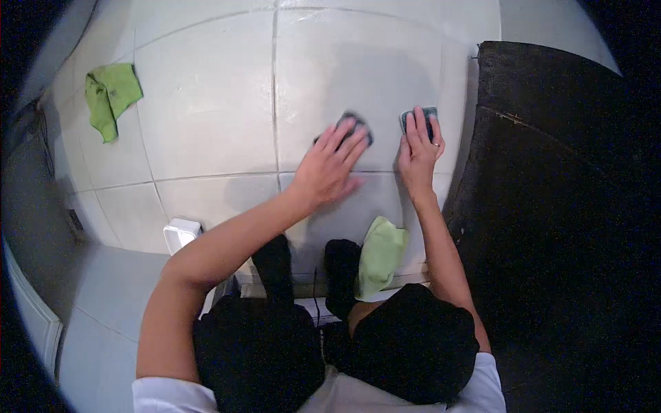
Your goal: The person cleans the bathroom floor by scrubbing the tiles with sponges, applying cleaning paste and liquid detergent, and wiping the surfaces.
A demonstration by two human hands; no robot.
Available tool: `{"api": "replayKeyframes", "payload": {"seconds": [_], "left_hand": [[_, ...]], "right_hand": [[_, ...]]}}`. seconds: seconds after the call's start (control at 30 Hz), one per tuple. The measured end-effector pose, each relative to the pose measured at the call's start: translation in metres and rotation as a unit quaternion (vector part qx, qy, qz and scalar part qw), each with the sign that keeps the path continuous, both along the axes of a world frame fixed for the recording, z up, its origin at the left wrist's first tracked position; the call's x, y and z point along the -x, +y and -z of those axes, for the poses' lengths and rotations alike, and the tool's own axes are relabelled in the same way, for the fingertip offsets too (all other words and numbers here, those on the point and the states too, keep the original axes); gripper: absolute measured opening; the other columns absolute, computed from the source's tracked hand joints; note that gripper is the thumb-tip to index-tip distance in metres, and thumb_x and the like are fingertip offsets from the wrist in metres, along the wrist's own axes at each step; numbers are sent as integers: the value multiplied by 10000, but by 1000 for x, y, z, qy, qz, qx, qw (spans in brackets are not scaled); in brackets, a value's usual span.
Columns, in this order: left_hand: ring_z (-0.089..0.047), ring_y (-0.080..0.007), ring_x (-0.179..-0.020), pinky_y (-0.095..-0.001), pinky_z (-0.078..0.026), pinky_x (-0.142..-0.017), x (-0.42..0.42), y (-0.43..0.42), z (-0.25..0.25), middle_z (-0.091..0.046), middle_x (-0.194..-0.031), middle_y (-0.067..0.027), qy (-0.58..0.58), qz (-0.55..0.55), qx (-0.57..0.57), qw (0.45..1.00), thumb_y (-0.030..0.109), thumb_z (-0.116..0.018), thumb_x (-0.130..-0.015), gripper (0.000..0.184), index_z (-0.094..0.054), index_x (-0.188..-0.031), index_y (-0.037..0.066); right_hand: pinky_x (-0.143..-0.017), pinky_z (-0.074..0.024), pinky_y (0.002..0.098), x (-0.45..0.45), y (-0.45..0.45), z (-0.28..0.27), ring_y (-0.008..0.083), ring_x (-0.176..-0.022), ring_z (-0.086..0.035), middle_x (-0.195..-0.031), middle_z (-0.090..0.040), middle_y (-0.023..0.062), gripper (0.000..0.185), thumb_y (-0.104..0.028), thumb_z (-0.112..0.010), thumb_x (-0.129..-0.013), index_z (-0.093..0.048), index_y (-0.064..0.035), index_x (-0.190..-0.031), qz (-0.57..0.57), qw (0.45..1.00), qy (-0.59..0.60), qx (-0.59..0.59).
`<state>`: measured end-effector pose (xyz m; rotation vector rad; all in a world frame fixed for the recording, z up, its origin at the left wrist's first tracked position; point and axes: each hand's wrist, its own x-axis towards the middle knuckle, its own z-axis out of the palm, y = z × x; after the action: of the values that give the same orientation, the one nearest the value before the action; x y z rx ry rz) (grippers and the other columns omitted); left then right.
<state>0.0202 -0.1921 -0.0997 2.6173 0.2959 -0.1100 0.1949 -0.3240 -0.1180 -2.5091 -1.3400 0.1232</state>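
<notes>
My left hand (329, 165), slightly blurred, presses a dark scrubbing sponge (358, 125) against the pale tiled floor (213, 89), its fingers laid over the top. Farther right, my right hand (418, 155) grips a dark green sponge (431, 115) on the same floor, close to a black panel. A ring shows on one of its fingers. Between my right forearm and my feet lies a light green cloth (381, 256). The palms hide part of both sponges.
Another green cloth (112, 98) lies crumpled at the far left. A white plastic container (182, 233) stands beside my left forearm. The black panel (544, 172) borders the right side. My feet in black socks (342, 265) are near the lower middle.
</notes>
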Motion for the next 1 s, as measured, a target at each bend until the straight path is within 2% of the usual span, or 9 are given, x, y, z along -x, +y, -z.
{"api": "replayKeyframes", "payload": {"seconds": [0.13, 0.23, 0.33, 0.5, 0.67, 0.73, 0.83, 0.9, 1.0], "left_hand": [[-211, -316, -1397, -481, -190, -1132, 36, 3, 3, -335, -1468, -98, 34, 81, 80, 993, 530, -522, -841, 726, -393, -1385, 67], [-215, -324, -1395, -489, -200, -1128, -14, 28, 4, -302, -1486, -110, 9, 29, 9, 1000, 517, -542, -833, 760, -355, -1406, 55], [-211, -319, -1397, -486, -198, -1131, -16, 13, -4, -315, -1482, -96, 25, 4, 45, 999, 515, -524, -844, 754, -345, -1408, 46], [-207, -332, -1401, -488, -181, -1137, 53, 3, 1, -301, -1493, -108, 63, 121, 77, 988, 534, -503, -847, 753, -351, -1411, 59], [-209, -332, -1400, -488, -189, -1132, -31, 45, 4, -306, -1486, -133, 10, 10, -28, 1000, 551, -455, -864, 748, -350, -1409, 49], [-218, -333, -1397, -477, -189, -1135, -24, 35, 3, -306, -1489, -116, 28, 25, -9, 999, 563, -464, -858, 768, -342, -1412, 46], [-200, -338, -1405, -489, -188, -1134, 54, 16, -7, -285, -1498, -136, 73, 73, 100, 990, 563, -518, -825, 815, -308, -1433, 62], [-194, -341, -1410, -504, -176, -1132, 84, 49, -3, -256, -1509, -161, 128, 46, 24, 990, 527, -549, -818, 822, -284, -1444, 65], [-159, -341, -1418, -502, -168, -1132, 96, 123, 3, -236, -1516, -158, 170, -155, -126, 965, 506, -467, -887, 782, -227, -1453, 23]], "right_hand": [[-1042, -175, 506, -1, 3, 9, 303, -1314, -334, -1423, -449, 20, 477, -48, -558, -824, -537, -132, -1293, 21, 1000, 14, -16], [-1033, -172, 530, -5, 8, 6, 300, -1324, -317, -1435, -433, 15, 477, -66, -561, -825, -529, -139, -1296, 14, 1000, 17, 0], [-1021, -172, 559, -13, 7, 6, 303, -1331, -303, -1451, -408, 9, 486, -83, -558, -829, -511, -142, -1309, 3, 1000, 23, 12], [-1001, -177, 605, -13, 13, 15, 315, -1334, -297, -1472, -373, 2, 500, -92, -541, -842, -477, -147, -1335, 6, 1000, 25, -6], [-992, -173, 631, -15, 18, 14, 309, -1347, -279, -1479, -355, -5, 498, -111, -540, -849, -469, -145, -1341, 6, 1000, 22, 20], [-989, -179, 633, -15, 18, 13, 304, -1345, -282, -1480, -353, -4, 496, -116, -541, -851, -468, -146, -1341, -1, 1000, 17, 19], [-985, -188, 639, -16, 17, 9, 291, -1342, -286, -1481, -351, -7, 488, -132, -533, -861, -465, -146, -1344, -7, 1000, 23, 15], [-984, -191, 643, -12, 20, 4, 284, -1342, -287, -1481, -352, -11, 481, -142, -524, -869, -462, -146, -1346, -2, 999, 36, 9], [-979, -226, 639, 25, 24, -2, 281, -1298, -370, -1419, -434, -2, 429, -179, -505, -884, -500, -157, -1313, -104, 994, 34, 30]]}}
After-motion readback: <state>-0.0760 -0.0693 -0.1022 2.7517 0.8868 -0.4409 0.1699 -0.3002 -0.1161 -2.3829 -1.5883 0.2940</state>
